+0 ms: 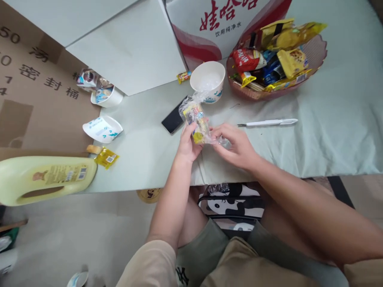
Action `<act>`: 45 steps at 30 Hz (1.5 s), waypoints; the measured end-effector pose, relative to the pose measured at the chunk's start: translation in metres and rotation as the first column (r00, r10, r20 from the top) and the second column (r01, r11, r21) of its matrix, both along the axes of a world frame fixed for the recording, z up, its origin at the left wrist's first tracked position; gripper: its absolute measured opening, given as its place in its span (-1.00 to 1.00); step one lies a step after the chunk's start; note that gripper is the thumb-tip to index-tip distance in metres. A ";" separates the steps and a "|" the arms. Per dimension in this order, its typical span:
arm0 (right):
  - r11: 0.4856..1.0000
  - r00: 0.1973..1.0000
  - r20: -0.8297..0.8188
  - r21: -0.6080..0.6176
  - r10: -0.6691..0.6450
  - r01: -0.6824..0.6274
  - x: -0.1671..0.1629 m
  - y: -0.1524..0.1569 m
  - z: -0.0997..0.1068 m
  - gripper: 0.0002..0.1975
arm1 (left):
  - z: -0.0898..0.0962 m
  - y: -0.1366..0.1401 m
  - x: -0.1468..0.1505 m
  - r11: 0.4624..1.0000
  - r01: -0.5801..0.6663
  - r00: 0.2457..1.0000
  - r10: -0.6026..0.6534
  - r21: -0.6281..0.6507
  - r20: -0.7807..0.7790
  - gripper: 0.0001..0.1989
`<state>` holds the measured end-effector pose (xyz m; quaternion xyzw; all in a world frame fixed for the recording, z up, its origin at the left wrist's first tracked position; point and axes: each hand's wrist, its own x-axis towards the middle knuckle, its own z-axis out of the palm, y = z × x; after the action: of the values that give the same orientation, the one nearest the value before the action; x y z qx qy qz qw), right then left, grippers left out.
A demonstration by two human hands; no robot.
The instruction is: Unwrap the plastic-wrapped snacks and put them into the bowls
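Observation:
Above the table's near edge, my left hand (190, 144) is closed around a small yellow snack pack (197, 123) wrapped in clear plastic film (206, 95). My right hand (235, 144) pinches a loose end of that film on the right side of the pack. Just behind the pack stands a white paper bowl (208, 77) with a blue-green pattern, and some clear plastic shows inside it. A black phone (172, 117) lies left of the pack, partly covered by it. To the right of my hands is a white pen-like tool (271, 122).
A pink basket (318, 59) of packaged snacks stands at the back right, before a red-and-white carton (194, 44). On the left are a tipped paper bowl (102, 129), a yellow packet (107, 158) and a big yellow-green jug (48, 177) at the edge.

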<state>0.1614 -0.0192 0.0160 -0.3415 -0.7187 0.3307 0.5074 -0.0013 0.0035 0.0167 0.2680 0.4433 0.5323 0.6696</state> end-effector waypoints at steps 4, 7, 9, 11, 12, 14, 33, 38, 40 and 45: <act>0.991 0.998 0.003 -0.117 -0.061 0.061 -0.004 -0.004 0.004 -0.97 | -0.006 -0.007 -0.001 0.993 0.092 0.995 -0.088 0.072 -0.054 -0.25; 0.952 0.983 0.000 -0.249 -0.185 0.179 -0.008 -0.007 0.002 -0.93 | -0.008 -0.016 0.002 0.951 0.276 0.961 -0.275 0.138 -0.029 -0.10; 0.919 0.965 0.032 -0.299 -0.258 0.256 -0.009 -0.007 -0.005 -0.82 | -0.008 -0.022 0.002 0.925 0.348 0.937 -0.347 0.152 -0.029 -0.09; 0.916 0.962 0.053 -0.294 -0.268 0.271 -0.007 -0.006 -0.014 -0.70 | -0.007 -0.025 0.001 0.931 0.339 0.941 -0.336 0.136 -0.043 -0.12; 0.927 0.968 0.054 -0.280 -0.244 0.249 -0.005 -0.004 -0.019 -0.62 | -0.006 -0.026 -0.001 0.941 0.317 0.949 -0.314 0.118 -0.042 -0.14; 0.952 0.984 0.035 -0.248 -0.176 0.179 0.001 0.001 -0.028 -0.49 | -0.004 -0.028 -0.005 0.958 0.275 0.962 -0.274 0.079 -0.020 -0.20; 0.996 0.957 0.279 -0.016 -0.079 0.087 0.004 0.005 -0.016 -0.51 | -0.019 -0.024 0.025 0.990 0.066 0.997 -0.060 0.127 -0.055 -0.39; 0.986 0.958 0.234 0.029 -0.164 0.162 0.004 0.008 -0.014 -0.70 | -0.013 -0.026 0.024 0.995 0.057 0.995 -0.051 0.076 -0.081 -0.43; 0.972 0.939 0.251 0.034 -0.235 0.234 0.007 0.011 -0.014 -0.74 | -0.008 -0.029 0.021 0.989 0.149 0.987 -0.147 0.027 -0.062 -0.42; 0.910 0.853 0.321 0.097 -0.412 0.403 0.009 0.013 -0.015 -0.75 | 0.004 -0.033 0.017 0.957 0.288 0.951 -0.281 -0.041 0.127 -0.37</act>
<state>0.1702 -0.0067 0.0014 -0.5304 -0.7097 0.1437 0.4409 0.0157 -0.0292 0.0206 0.2767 0.3749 0.4320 0.7722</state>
